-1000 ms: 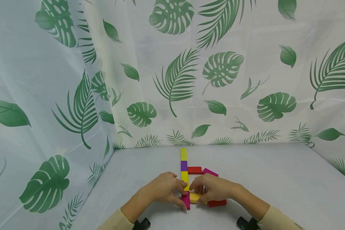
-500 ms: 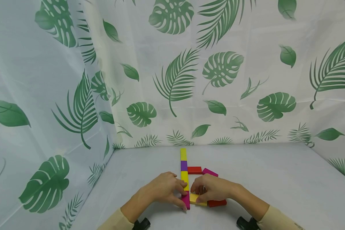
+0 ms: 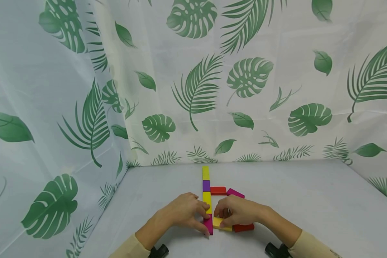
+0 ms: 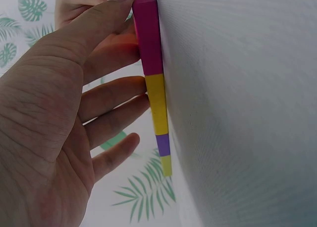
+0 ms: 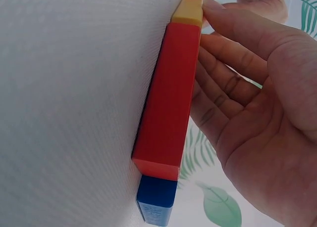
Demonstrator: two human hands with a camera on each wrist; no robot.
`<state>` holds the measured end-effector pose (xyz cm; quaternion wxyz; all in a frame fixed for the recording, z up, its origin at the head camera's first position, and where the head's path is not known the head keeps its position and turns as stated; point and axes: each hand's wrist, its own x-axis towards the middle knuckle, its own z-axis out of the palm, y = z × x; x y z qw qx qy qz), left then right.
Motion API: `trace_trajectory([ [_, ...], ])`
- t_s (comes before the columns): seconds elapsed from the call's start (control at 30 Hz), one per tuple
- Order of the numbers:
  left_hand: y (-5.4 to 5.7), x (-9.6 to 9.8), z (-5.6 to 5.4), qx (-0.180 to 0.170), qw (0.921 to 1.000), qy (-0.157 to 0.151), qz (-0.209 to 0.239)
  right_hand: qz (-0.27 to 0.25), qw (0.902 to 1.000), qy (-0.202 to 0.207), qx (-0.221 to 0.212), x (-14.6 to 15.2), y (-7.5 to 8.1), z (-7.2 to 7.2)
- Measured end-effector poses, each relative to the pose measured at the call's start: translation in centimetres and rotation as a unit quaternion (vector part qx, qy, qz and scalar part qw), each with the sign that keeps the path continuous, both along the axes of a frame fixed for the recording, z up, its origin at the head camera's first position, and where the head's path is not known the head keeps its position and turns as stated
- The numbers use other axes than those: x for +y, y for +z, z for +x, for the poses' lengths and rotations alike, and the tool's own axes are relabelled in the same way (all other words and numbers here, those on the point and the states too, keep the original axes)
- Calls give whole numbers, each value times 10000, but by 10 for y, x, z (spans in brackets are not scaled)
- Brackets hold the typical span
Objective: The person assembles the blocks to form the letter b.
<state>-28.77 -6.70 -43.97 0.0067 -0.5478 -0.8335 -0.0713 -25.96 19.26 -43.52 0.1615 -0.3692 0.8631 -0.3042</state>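
Observation:
Flat coloured blocks lie on the table in the head view. My left hand (image 3: 187, 211) rests its thumb and fingertips, fairly straight, on the magenta block (image 3: 209, 226) and the yellow block (image 3: 207, 198) beyond it. My right hand (image 3: 240, 211) pinches an orange-yellow block (image 3: 217, 223) between thumb and forefinger; the forefinger's tip is partly hidden. This block lies crosswise, beside the magenta one. A red block (image 3: 244, 228) adjoins its right end. A blue block (image 5: 156, 200) shows past the red one in the right wrist view; my right hand hides it in the head view.
Farther along the left column are a purple block (image 3: 206, 186) and another yellow block (image 3: 206, 173). A second red block (image 3: 218, 191) branches right from it, with a slanted magenta block (image 3: 235, 193) at its end. A leaf-print curtain (image 3: 264, 136) hangs behind the table.
Since a second ago, the right forefinger has shifted slightly right and the orange-yellow block has turned a little, its right end nearer to me. My left hand has stayed in place.

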Motion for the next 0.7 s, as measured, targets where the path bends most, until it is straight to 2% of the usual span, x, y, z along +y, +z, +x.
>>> trace_trajectory([
  [0.23, 0, 0, 0, 115, 9999, -108, 55, -6, 10000, 9, -25, 0, 1, 1],
  [0.7, -1, 0, -1, 49, 10000, -25, 22, 10, 10000, -4, -5, 0, 2, 1],
])
